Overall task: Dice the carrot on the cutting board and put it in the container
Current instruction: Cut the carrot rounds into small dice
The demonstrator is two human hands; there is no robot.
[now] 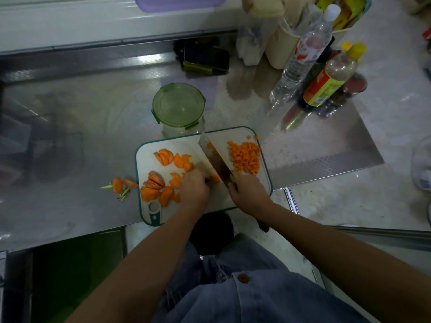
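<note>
Leaning in over denim shirt (268,297), gripping knife (213,157) in right hand (248,192), pinching stiff, light, likely slippery carrot piece (215,178) with curled left hand (194,188) on cutting board (217,203); judging flat-side-down hold safest.

container (179,108) behind cutting board (235,134)

Steel counter (93,141): cutting board (146,164), container (178,105), bottles (327,83).

A kitchen: steel counter (93,127), sauce bottles (326,85) and a cutting board (210,206) with carrot.
</note>
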